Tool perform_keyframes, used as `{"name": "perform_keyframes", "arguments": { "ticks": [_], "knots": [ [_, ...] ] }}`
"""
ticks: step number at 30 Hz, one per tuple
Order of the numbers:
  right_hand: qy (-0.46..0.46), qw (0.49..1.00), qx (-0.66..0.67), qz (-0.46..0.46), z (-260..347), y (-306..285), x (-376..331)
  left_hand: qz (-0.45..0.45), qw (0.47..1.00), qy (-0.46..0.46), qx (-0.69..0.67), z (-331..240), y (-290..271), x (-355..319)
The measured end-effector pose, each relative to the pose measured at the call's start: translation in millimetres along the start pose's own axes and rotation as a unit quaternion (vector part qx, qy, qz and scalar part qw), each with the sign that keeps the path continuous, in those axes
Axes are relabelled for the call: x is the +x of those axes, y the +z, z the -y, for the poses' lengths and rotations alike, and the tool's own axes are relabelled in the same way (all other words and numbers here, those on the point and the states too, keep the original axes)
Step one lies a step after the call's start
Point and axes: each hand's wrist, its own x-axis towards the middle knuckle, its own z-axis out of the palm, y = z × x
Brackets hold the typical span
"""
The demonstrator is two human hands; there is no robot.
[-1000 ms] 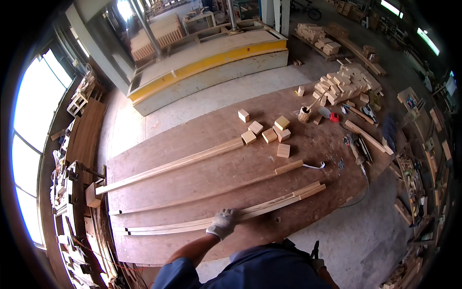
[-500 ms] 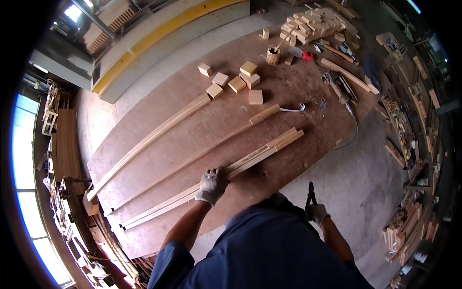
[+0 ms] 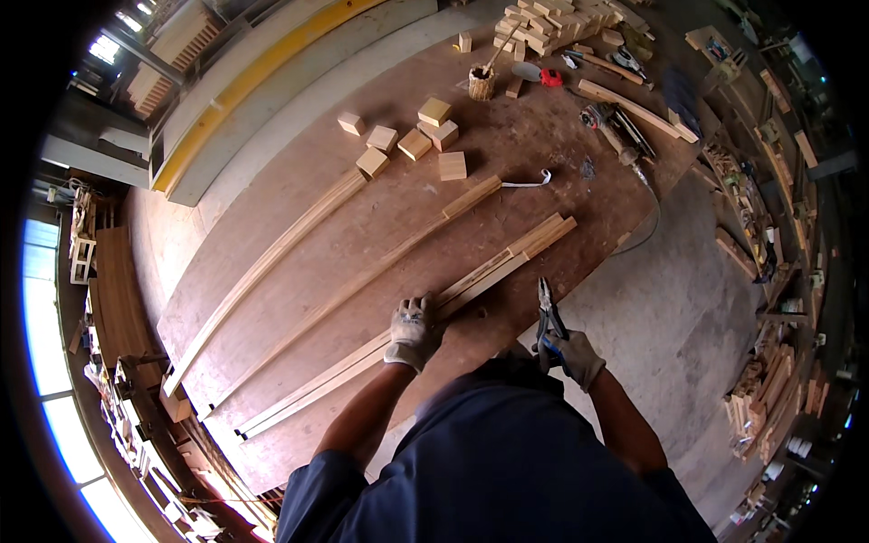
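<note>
My left hand (image 3: 414,331), in a pale work glove, is closed around a pair of long, narrow wooden strips (image 3: 489,271) lying side by side on the brown worktable (image 3: 272,335). Short wooden pieces top their far right end; dark tips show at the near left end. My right hand (image 3: 576,357), also gloved, grips a pair of pliers (image 3: 549,317) by dark and blue handles. The pliers' jaws point up and away, right of the strips and apart from them. Farther across the table lie a thin strip (image 3: 339,286) and another long strip (image 3: 272,251).
Several wooden blocks (image 3: 453,166) sit at the table's far side. Beyond are a brush pot (image 3: 482,83), a red tape measure (image 3: 550,78), stacked wood (image 3: 543,23) and a corded power tool (image 3: 615,131). Wood offcuts (image 3: 765,407) are piled at the right.
My right hand has raised the pliers from low at my side toward the table edge, near the strips. My left hand stays on the strips, while the whole view has shifted slightly.
</note>
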Motion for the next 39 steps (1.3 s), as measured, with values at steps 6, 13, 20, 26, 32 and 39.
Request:
{"name": "perform_keyframes", "arguments": {
  "ticks": [6, 13, 20, 26, 32, 39],
  "knots": [
    [0.055, 0.997, 0.019, -0.056, -15.1, 8.2, 3.7, -0.022, 1.000, -0.007, -0.002, -1.5, 4.8, -1.4],
    [0.096, 0.991, 0.023, -0.089, -46.7, -3.5, 1.1, -0.055, 0.995, 0.004, -0.080, 9.8, 1.8, 11.0],
    [0.100, 0.987, 0.028, -0.125, -41.0, -2.1, -0.6, -0.188, 0.979, -0.069, 0.048, 54.1, -21.8, 39.3],
    [0.118, 0.979, -0.142, -0.083, -49.2, -21.6, 8.4, -0.112, 0.974, -0.171, 0.097, 125.2, -7.1, -18.8],
    [0.084, 0.946, -0.303, -0.082, -38.9, -37.9, 58.0, -0.061, 0.976, -0.204, 0.038, 90.0, -47.7, -9.1],
    [0.100, 0.926, -0.355, -0.076, 22.9, 29.4, 77.5, -0.074, 0.971, -0.226, -0.006, 85.2, -46.4, -24.5]
  ]
}}
